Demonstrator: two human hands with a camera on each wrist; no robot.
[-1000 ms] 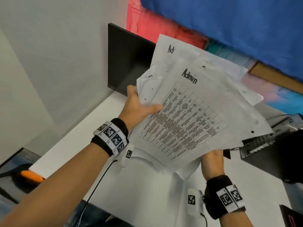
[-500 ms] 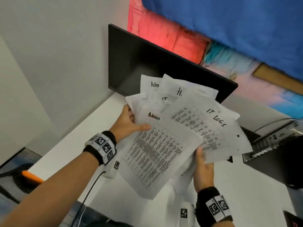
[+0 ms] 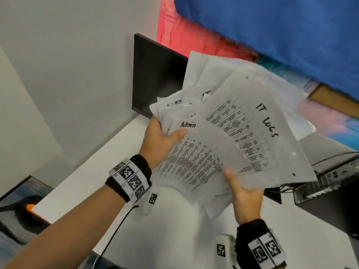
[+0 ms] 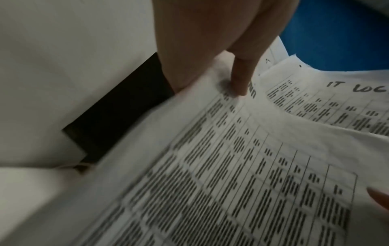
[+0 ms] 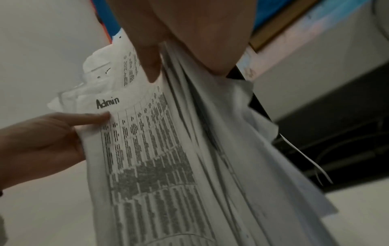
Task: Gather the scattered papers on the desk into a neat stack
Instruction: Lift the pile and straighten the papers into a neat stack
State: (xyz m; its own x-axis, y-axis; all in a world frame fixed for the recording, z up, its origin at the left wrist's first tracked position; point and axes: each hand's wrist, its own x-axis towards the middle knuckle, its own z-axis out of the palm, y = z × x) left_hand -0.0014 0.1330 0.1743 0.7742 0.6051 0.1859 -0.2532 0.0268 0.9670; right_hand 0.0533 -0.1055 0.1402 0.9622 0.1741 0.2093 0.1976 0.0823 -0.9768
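Above the white desk (image 3: 81, 183), in front of the dark monitor (image 3: 155, 74), both hands hold a fanned bundle of papers (image 3: 229, 136) in the air. The left hand (image 3: 161, 144) pinches its left edge, thumb on the "Admin" sheet (image 3: 194, 162). The right hand (image 3: 246, 199) grips the lower edge, thumb on top beside the "IT LOGS" sheet (image 3: 258, 129).

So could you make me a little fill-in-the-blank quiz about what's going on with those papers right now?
1. The left hand presses its thumb just below the handwritten word ____ on one sheet.
2. The sheet lying over it is labelled IT ____.
3. The right hand grips the papers by their ____ edge.
4. Behind the papers stands a dark ____ on the white desk.

Missing words: Admin; LOGS; lower; monitor
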